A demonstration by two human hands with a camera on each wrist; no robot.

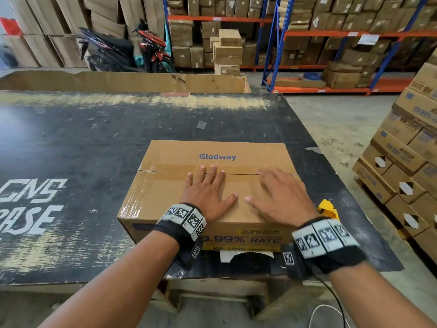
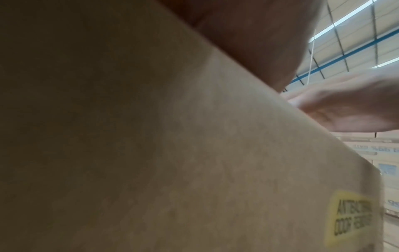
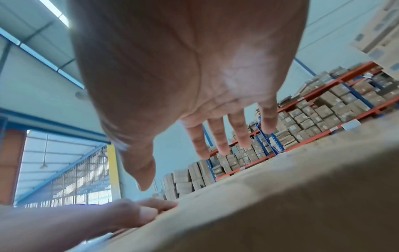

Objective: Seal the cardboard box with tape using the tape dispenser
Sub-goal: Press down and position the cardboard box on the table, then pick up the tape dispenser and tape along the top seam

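Hands lie flat at frame centre: left hand (image 1: pixel 208 192) presses the cardboard box (image 1: pixel 165 192) lid, fingers straight; right hand (image 1: pixel 281 197) hovers spread, holding nothing; yellow tape dispenser (image 1: pixel 327 208) just right of the box.

Even daylight from roof skylights (image 3: pixel 54 15), soft shadows, right hand (image 1: pixel 281 197) motion-blurred, wrist views soft, wide-angle bending at edges

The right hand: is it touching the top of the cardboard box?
Apart. In the right wrist view, background shows between the open right hand and the cardboard box top; its fingers hover above.
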